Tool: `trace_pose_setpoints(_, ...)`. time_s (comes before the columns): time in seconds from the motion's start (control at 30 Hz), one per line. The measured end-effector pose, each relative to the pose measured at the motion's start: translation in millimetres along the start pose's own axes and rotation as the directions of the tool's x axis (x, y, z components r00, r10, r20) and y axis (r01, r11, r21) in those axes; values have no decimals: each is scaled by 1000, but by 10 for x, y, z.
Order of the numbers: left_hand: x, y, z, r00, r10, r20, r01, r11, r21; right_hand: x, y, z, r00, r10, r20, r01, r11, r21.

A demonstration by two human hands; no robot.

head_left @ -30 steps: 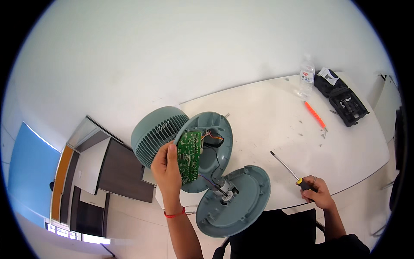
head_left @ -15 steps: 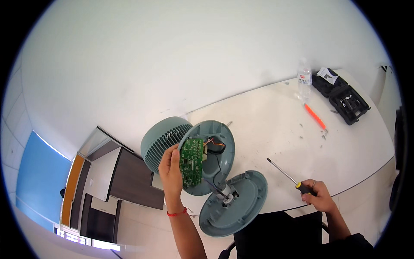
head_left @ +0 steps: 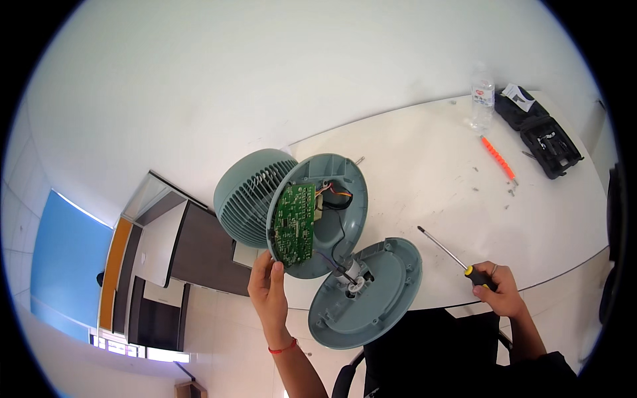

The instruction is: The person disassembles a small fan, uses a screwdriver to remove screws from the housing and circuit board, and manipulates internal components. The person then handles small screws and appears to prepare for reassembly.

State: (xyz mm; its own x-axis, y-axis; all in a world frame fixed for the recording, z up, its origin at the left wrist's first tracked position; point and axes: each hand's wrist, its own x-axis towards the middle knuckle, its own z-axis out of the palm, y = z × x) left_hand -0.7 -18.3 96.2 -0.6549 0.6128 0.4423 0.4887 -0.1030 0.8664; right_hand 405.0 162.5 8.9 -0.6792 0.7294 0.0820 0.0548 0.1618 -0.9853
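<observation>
Green circuit board sits in the left part of a round grey-green shell, at the table's near left end. Board's underside and fixings hidden; its markings too fine to read. Component face looks outward, dense with small pale dots and dark parts, tilted along with the shell. Coloured wires and a black lead run beside it; where they end is hard to make out.

Slatted fan head behind the shell, same colour, partly covered by it; the join is out of sight. Below right, oval-looking base plate, inner side showing, with a pale cylinder between it and the shell; plate overlaps the table edge.

Left hand at the shell's lower left rim, thumb in front, other fingers partly hidden; can't tell if they pinch or just touch. Red bracelet on that wrist.

Right hand has its fingers wrapped round a yellow-and-black screwdriver, tip pointing up-left, well apart from the board; handle end covered by the hand.

Far right of the table: clear bottle, orange rod, open black case, contents unclear. Small bits near the rod, too tiny to identify.
</observation>
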Motion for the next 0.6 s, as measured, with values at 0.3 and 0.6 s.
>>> trace_pose_setpoints(0.3,54,-59,32,993,103,64,-99,994,-55,3,21,18,1000,15,-18,-15,1000,13)
trace_pose_setpoints(0.6,55,0,17,982,179,58,-182,981,69,20,-6,11,1000,-24,-7,23,998,-56)
